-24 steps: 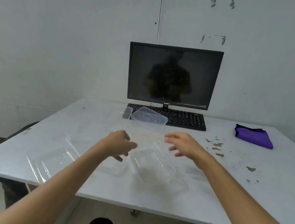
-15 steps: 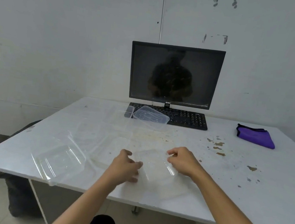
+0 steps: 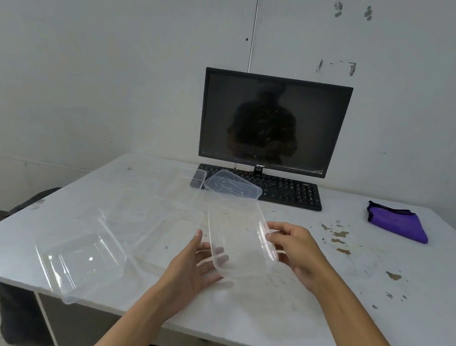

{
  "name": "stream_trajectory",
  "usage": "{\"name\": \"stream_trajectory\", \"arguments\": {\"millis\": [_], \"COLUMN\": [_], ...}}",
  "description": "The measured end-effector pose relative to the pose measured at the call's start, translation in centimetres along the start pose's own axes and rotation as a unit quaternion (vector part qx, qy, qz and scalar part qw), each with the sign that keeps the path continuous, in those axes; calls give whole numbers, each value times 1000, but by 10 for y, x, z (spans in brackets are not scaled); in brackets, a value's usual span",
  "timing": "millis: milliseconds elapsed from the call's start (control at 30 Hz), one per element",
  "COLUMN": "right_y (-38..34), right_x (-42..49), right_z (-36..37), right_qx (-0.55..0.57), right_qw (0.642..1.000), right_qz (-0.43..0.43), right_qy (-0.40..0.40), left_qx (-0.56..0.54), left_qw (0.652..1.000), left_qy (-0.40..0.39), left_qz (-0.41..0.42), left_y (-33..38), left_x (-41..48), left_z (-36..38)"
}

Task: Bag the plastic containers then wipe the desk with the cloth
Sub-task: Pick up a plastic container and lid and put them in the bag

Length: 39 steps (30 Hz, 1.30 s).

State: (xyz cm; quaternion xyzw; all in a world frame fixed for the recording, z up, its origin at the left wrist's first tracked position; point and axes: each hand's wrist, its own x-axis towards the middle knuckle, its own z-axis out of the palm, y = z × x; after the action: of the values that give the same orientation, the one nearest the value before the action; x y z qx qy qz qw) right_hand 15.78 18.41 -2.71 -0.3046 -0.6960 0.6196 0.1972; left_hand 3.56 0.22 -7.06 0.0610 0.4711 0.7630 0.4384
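A clear rectangular plastic container (image 3: 237,239) is lifted off the white desk (image 3: 377,298) and tilted toward me. My right hand (image 3: 294,251) pinches its right rim. My left hand (image 3: 196,263) supports its lower left corner with fingers spread under it. Another clear container (image 3: 80,258) lies at the desk's front left edge, and a flat clear lid (image 3: 168,240) lies beside it. A lidded container (image 3: 232,186) leans on the keyboard, with a small clear one (image 3: 198,178) to its left. A purple cloth (image 3: 397,223) lies folded at the far right.
A black monitor (image 3: 273,122) and black keyboard (image 3: 290,192) stand at the back of the desk. Brown stains (image 3: 337,236) mark the surface right of my hands. A dark bag (image 3: 33,202) sits on the floor left of the desk.
Both hands came down onto the clear container in front of me, took hold of it, and raised and tilted it off the desk.
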Motion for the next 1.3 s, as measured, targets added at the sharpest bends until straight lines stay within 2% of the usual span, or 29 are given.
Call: {"name": "stream_trajectory", "arguments": {"millis": [100, 200, 333, 400, 533, 667, 800, 900, 967, 1100, 1300], "right_y": [1, 7, 11, 9, -7, -20, -14, -8, -7, 0, 1], "right_x": [2, 9, 24, 39, 86, 136, 174, 195, 207, 227, 233], "right_z": [7, 15, 16, 10, 0, 5, 20, 33, 41, 48, 47], "right_qx": [63, 96, 93, 76, 6, -144, -355, -459, -510, -552, -537], "right_qw": [996, 990, 984, 987, 997, 988, 931, 884, 856, 832, 842], "right_qz": [27, 51, 82, 85, 70, 51, -18, -72, -78, -50, -58], "right_qy": [-56, -86, -127, -113, -43, 33, 79, 59, 34, -9, 3], "left_qx": [19, -36, -128, -152, -156, -147, -156, -153, -150, -121, -149], "left_qw": [995, 985, 979, 978, 977, 976, 972, 969, 968, 972, 962], "left_qy": [-80, -142, -126, -104, -93, -98, -99, -105, -108, -125, -146], "left_qz": [-54, -94, -97, -97, -109, -128, -144, -163, -172, -157, -174], "left_y": [2, 6, 8, 8, 9, 8, 9, 11, 11, 14, 12], "left_x": [5, 10, 23, 30, 38, 39, 44, 48, 51, 56, 60], "left_z": [0, 1, 3, -1, -6, -5, -6, -6, -7, -14, -18]}}
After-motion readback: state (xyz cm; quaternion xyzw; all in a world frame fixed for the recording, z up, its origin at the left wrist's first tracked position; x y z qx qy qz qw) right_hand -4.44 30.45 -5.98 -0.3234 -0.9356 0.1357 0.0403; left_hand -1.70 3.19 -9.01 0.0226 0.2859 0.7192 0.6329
